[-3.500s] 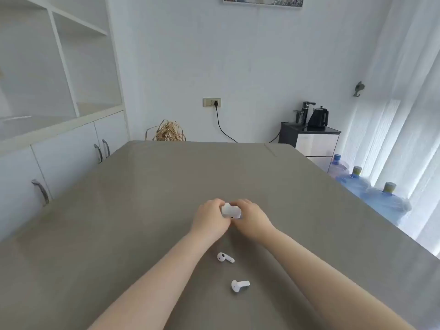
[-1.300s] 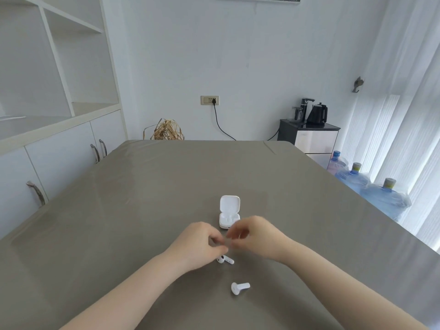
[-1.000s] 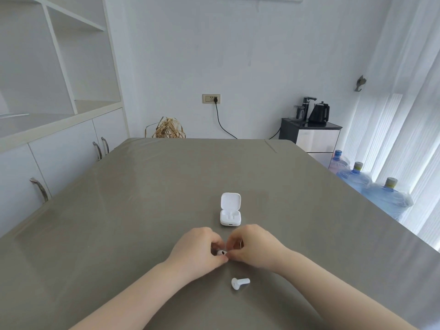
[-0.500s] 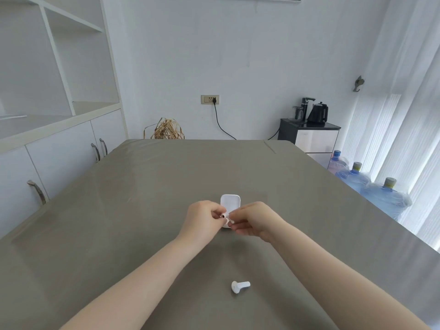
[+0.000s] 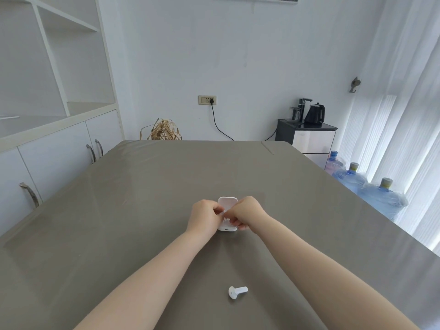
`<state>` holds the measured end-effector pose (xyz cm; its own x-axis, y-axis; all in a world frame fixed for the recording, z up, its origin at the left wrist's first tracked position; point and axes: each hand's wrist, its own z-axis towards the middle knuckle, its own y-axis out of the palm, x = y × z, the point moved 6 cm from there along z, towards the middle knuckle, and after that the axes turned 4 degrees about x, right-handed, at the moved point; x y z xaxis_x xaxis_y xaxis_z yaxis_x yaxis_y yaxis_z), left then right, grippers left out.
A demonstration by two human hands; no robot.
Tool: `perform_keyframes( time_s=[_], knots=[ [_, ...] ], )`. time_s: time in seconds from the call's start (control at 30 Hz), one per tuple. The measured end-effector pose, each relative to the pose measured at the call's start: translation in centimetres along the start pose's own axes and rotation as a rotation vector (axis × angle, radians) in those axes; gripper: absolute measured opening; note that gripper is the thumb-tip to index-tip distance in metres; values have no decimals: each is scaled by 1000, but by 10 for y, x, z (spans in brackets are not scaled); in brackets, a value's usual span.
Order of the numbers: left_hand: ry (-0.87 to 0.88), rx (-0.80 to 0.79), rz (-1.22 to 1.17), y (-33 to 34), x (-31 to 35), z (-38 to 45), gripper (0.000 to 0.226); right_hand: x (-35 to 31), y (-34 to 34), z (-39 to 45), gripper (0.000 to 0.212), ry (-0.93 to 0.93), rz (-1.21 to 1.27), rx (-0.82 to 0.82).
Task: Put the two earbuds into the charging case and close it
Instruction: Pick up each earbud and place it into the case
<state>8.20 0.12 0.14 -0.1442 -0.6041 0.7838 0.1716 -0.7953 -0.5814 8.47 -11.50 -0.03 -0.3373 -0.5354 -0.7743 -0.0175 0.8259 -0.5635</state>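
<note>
The white charging case (image 5: 227, 226) sits on the grey table (image 5: 147, 191) with its lid swung up and back, standing open. Both hands meet right over its mouth. The left hand (image 5: 205, 216) and the right hand (image 5: 246, 211) have their fingertips pinched together around something small and white at the case's opening; it is too hidden to say for sure that it is an earbud, or whether anything already lies in the wells. The right hand's lower fingers curl against the case's side. The other earbud (image 5: 237, 291) lies alone on the table, well apart from the case, nearer the person, stem pointing right.
</note>
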Motion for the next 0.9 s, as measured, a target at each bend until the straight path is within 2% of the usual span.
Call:
perform_keyframes(
  time_s=[0.13, 0.33, 0.4, 0.5, 0.57, 0.67, 0.77, 0.9],
  knots=[
    [-6, -45, 18, 5, -7, 4, 21, 0, 1, 3, 23, 10, -29, 3],
    [29, -58, 94, 7, -8, 5, 23, -2, 5, 2, 19, 16, -126, 14],
    [35, -57, 113, 7, -7, 4, 22, -4, 6, 2, 26, -12, -178, 10],
    [36, -78, 132, 7, -6, 2, 23, -5, 3, 3, 32, -82, -132, 20],
    [44, -83, 121, 6, -4, 0, 23, -4, 1, 2, 26, -118, -84, 42],
    [31, -44, 55, 0, -2, -5, 24, -6, -4, -6, 17, -189, -140, 65],
    [61, -19, 52, -12, 4, -18, 29, -7, -17, -29, 18, -306, -109, 58],
    [155, -141, 138, -26, 17, -53, 20, 6, -29, -65, 15, -435, -123, -21]
  ],
)
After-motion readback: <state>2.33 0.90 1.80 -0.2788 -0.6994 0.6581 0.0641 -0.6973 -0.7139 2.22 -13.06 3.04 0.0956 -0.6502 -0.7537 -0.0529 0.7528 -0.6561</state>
